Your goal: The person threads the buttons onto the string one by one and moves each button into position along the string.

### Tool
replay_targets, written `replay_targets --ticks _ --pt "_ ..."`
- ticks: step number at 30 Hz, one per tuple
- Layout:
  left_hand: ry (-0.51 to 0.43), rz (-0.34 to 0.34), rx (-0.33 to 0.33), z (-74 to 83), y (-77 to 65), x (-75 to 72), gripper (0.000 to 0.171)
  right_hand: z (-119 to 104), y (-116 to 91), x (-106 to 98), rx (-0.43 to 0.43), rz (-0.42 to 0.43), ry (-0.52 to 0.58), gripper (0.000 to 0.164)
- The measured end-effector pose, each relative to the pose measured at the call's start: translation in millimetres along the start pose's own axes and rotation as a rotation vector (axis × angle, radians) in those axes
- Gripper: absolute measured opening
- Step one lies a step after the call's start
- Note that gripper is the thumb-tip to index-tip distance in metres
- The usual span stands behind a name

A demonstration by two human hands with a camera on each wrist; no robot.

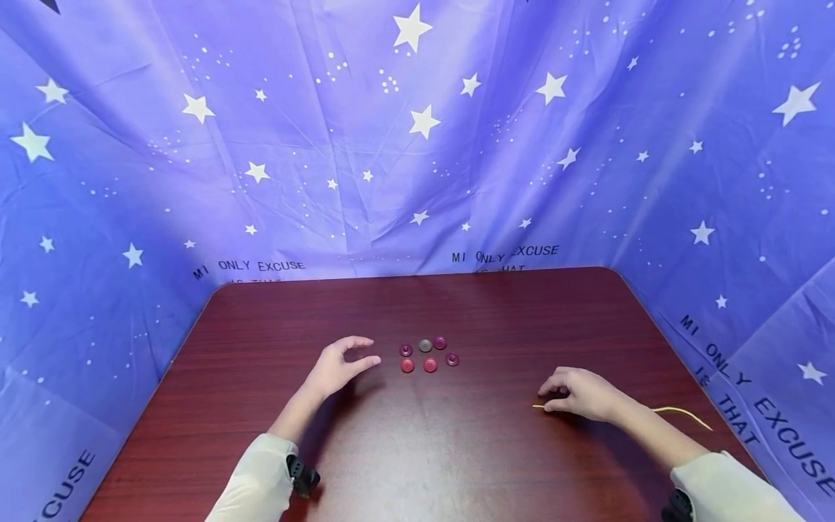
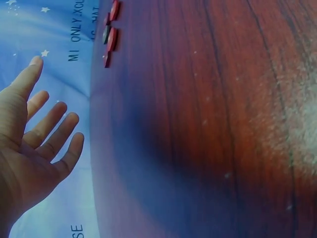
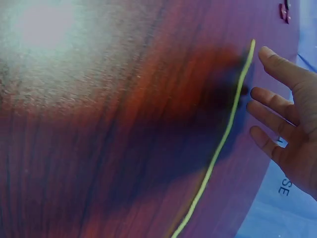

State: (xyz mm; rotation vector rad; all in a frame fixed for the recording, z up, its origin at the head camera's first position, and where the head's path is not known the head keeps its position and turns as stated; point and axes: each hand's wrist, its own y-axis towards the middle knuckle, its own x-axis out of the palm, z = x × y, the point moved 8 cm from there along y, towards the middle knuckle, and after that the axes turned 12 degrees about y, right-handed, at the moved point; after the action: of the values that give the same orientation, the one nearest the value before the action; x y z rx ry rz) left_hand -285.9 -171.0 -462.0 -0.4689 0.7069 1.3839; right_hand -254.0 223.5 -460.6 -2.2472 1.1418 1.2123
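Note:
Several round buttons lie in a loose cluster near the middle of the table: a grey button [image 1: 425, 346], two red ones, the left red button [image 1: 407, 365] and the right red button [image 1: 430, 365], and dark purple ones such as the purple button [image 1: 453, 359]. Just left of them hovers my left hand [image 1: 335, 368], thumb and fingers spread, touching none. On the right, a thin yellow cord [image 3: 218, 148] lies across the table. My right hand [image 1: 583, 394] is over the cord; in the right wrist view its fingers [image 3: 272, 104] are parted and hold nothing.
The dark red-brown wooden table [image 1: 417, 449] has rounded far corners. A blue-purple curtain [image 1: 365, 145] printed with stars and lettering surrounds its back and sides. Dark wrist straps sit on both sleeves, including the left strap [image 1: 303, 476].

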Motion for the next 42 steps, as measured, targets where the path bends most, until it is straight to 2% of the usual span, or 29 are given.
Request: replay_targets --ticks 6,14,20,31,42 --pt "0.031 -0.025 0.009 -2.2 -1.1 12.4 0.042 0 -1 7 -0.015 0.003 -0.052 0.011" --pt "0.112 -0.038 0.067 1.3 0.3 27.4 0.038 3 -1 11 -0.006 0.014 -0.03 0.007" --pt "0.186 -0.03 0.1 4.7 3.3 34.1 0.037 4 0 12 0.013 0.031 -0.016 0.006" --pt "0.211 -0.035 0.107 7.2 6.7 45.1 0.033 -2 6 13 -0.002 0.029 -0.012 0.009" --pt "0.296 -0.06 0.135 17.2 11.5 56.2 0.033 -1 12 17 0.042 0.02 0.001 0.009"
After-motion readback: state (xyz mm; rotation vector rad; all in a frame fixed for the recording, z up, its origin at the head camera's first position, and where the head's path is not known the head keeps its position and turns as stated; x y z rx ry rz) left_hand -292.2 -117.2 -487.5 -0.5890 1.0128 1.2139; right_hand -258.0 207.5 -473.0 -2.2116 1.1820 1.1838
